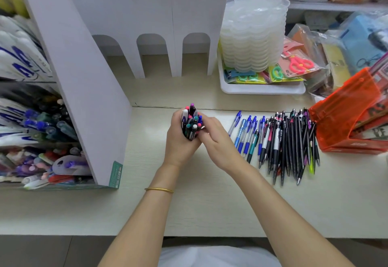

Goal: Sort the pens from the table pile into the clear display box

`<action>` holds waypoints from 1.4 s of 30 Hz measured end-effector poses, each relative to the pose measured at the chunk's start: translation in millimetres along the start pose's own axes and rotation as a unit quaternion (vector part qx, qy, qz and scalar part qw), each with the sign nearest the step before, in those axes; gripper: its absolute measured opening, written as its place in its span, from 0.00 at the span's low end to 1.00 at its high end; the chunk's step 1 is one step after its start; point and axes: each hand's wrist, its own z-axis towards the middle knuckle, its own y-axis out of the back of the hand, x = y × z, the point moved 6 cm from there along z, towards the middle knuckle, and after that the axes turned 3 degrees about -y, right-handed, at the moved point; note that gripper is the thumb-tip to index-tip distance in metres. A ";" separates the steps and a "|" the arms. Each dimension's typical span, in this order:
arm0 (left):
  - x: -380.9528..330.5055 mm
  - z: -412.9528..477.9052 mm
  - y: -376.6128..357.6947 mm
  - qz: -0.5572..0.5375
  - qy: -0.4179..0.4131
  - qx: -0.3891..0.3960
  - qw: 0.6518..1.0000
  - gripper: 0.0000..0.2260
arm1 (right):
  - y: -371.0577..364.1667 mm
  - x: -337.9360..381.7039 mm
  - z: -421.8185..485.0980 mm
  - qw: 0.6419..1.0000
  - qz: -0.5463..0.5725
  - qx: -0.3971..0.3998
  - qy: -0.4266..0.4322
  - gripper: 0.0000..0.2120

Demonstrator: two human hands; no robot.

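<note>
My left hand (178,142) grips an upright bundle of pens (191,122) at the middle of the table, their coloured click-tops pointing up. My right hand (216,140) is pressed against the bundle's right side, fingers curled around it. A pile of pens (281,142) lies in a row on the table to the right, blue ones on its left, black ones on its right. At the far left a display rack (42,132) holds many pens in tiers; I cannot tell if it is the clear display box.
A tall white cardboard divider (88,90) stands between my hands and the rack. An orange plastic case (346,123) sits at the right edge. A white tray (262,89) with stacked translucent dishes and packaged scissors is at the back right.
</note>
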 end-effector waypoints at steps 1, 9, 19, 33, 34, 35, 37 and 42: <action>1.4 -1.8 -0.4 0.002 0.003 0.003 1.000 0.21 | -3.4 -1.9 -0.6 1.000 0.002 0.011 -0.009 0.23; -0.5 -10.5 2.5 -0.006 0.008 0.009 1.000 0.29 | -10.9 -1.4 -7.3 0.999 0.022 0.019 -0.029 0.24; -7.1 -0.8 5.3 -0.057 0.058 -0.019 0.996 0.20 | -2.6 3.8 -4.1 0.995 0.088 -0.028 -0.038 0.22; -30.4 -14.0 12.7 -0.329 0.198 -0.248 0.889 0.14 | -11.7 18.7 -23.5 0.967 0.195 -0.079 -0.144 0.14; -33.2 -16.5 14.4 -0.318 0.191 -0.264 0.890 0.14 | -14.2 18.1 -24.7 0.958 0.227 -0.087 -0.154 0.12; -36.3 -18.4 15.3 -0.307 0.184 -0.274 0.893 0.15 | -17.2 17.7 -26.8 0.947 0.258 -0.100 -0.163 0.09; -43.5 -20.9 15.4 -0.283 0.172 -0.268 0.905 0.15 | -19.9 19.0 -31.3 0.932 0.287 -0.140 -0.171 0.07; -54.1 -30.1 19.5 -0.256 0.148 -0.204 0.933 0.20 | -18.9 28.1 -41.0 0.913 0.333 -0.152 -0.180 0.11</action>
